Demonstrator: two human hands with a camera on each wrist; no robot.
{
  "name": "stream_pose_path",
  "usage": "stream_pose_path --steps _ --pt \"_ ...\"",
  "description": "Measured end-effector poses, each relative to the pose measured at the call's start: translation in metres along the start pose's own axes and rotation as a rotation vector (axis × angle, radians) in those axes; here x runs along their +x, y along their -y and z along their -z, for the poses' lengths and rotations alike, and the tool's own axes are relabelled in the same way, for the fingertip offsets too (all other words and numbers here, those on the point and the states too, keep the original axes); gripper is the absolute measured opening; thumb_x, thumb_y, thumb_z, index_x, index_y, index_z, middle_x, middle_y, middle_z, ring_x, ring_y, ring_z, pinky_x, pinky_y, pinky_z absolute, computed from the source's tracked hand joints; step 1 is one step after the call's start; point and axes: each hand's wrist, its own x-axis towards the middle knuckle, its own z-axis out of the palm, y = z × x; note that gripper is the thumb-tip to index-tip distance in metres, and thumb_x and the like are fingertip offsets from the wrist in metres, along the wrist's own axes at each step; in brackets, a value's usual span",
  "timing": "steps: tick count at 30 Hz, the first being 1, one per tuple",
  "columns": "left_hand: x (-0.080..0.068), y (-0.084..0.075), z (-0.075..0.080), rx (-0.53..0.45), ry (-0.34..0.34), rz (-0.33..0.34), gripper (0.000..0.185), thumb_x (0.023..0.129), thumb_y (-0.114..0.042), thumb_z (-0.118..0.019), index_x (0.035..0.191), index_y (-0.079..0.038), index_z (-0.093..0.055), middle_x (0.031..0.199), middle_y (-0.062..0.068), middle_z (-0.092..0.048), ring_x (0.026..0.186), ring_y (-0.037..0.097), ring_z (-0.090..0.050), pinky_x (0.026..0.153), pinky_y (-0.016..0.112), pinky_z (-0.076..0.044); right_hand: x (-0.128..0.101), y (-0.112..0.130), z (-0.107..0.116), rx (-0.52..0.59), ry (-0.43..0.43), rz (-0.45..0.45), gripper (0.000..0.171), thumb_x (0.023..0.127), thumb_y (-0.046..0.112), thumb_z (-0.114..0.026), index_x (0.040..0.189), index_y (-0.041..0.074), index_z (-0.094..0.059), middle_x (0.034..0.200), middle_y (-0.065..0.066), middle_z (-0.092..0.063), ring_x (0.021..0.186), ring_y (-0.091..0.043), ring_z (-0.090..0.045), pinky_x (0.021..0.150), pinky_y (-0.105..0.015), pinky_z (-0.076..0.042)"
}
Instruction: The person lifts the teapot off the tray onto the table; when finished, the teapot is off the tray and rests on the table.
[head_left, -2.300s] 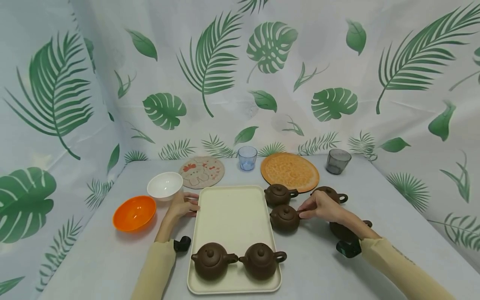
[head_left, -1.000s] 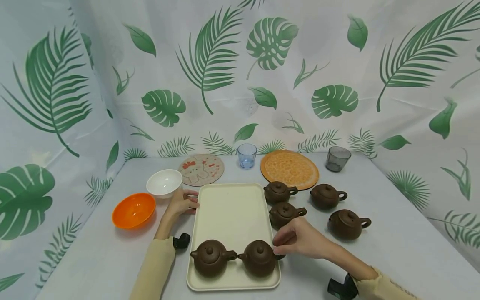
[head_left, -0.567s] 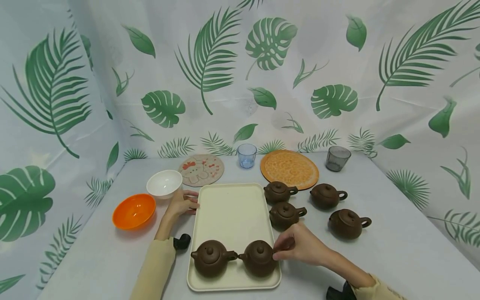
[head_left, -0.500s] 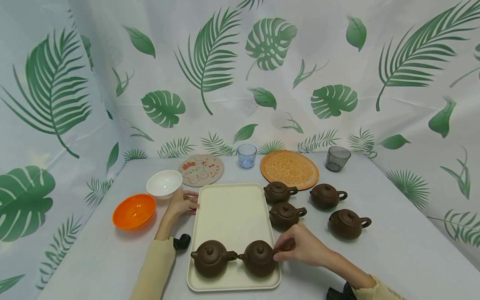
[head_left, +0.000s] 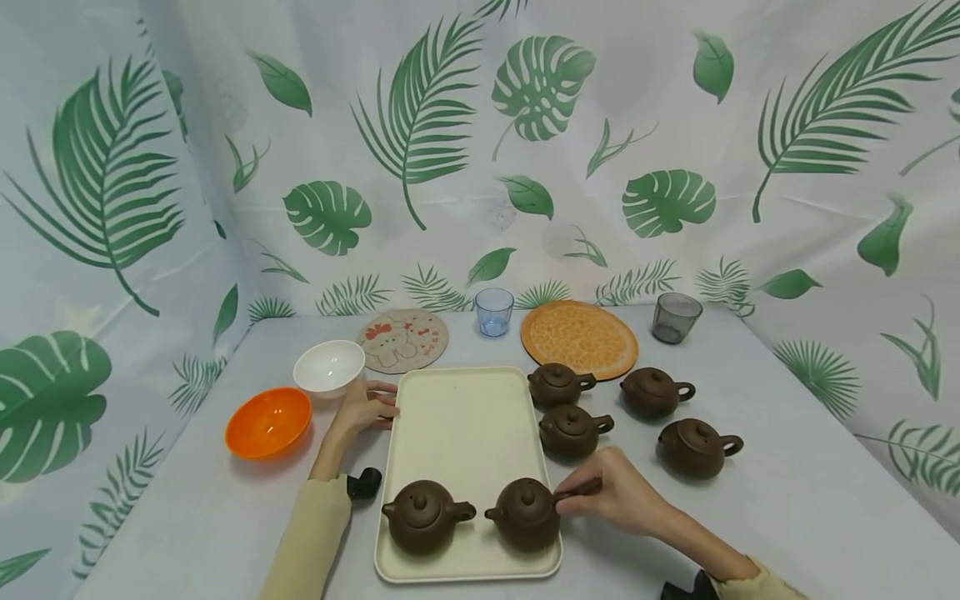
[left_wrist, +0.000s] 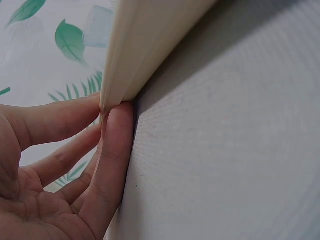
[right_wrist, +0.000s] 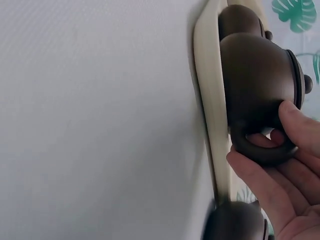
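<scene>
A cream tray (head_left: 465,417) lies in the middle of the table with two brown teapots at its near end. My right hand (head_left: 576,493) pinches the handle of the right teapot (head_left: 525,515); in the right wrist view the thumb and fingers (right_wrist: 260,190) close round the handle loop (right_wrist: 262,149) beside the tray rim (right_wrist: 211,100). The left teapot (head_left: 420,517) stands untouched. My left hand (head_left: 381,408) rests against the tray's left edge, its straight fingers (left_wrist: 117,150) lying along the rim (left_wrist: 145,50).
Several more brown teapots (head_left: 572,431) stand right of the tray. An orange bowl (head_left: 268,423) and a white bowl (head_left: 328,367) sit at the left. At the back are two round mats (head_left: 579,340), a blue cup (head_left: 494,312) and a grey cup (head_left: 676,318).
My right hand left the teapots beside the tray, came to the tray's right teapot and took its handle; that teapot has shifted slightly right. The left hand stayed put.
</scene>
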Motion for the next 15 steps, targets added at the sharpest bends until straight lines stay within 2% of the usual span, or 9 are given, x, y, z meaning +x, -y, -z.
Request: stream_pose_path --steps 3,8,15 --pt "0.0 0.0 -0.001 0.002 -0.004 0.006 0.04 0.079 0.011 -0.067 0.118 0.01 -0.057 0.087 0.015 -0.063 0.062 0.014 -0.062 0.057 0.028 -0.058 -0.005 -0.002 0.009 0.018 -0.016 0.024 0.015 0.078 0.012 -0.078 0.087 0.0 -0.077 0.08 -0.008 -0.074 0.071 -0.002 -0.066 0.055 -0.024 -0.056" --pt "0.001 0.001 -0.001 0.004 -0.007 0.01 0.04 0.079 0.011 -0.067 0.118 0.01 -0.057 0.087 0.014 -0.062 0.062 0.014 -0.062 0.057 0.028 -0.058 -0.018 -0.006 0.03 0.017 -0.053 0.05 0.012 0.078 0.006 -0.077 0.088 -0.001 -0.076 0.081 -0.003 -0.074 0.071 -0.004 -0.067 0.055 -0.026 -0.057" --pt "-0.001 -0.001 -0.001 0.01 -0.011 0.014 0.041 0.079 0.01 -0.067 0.118 0.009 -0.056 0.088 0.014 -0.063 0.062 0.013 -0.061 0.056 0.027 -0.058 -0.051 -0.016 0.07 0.021 -0.078 0.04 0.012 0.08 -0.001 -0.072 0.092 -0.003 -0.075 0.084 -0.002 -0.074 0.074 -0.006 -0.069 0.058 -0.027 -0.058"
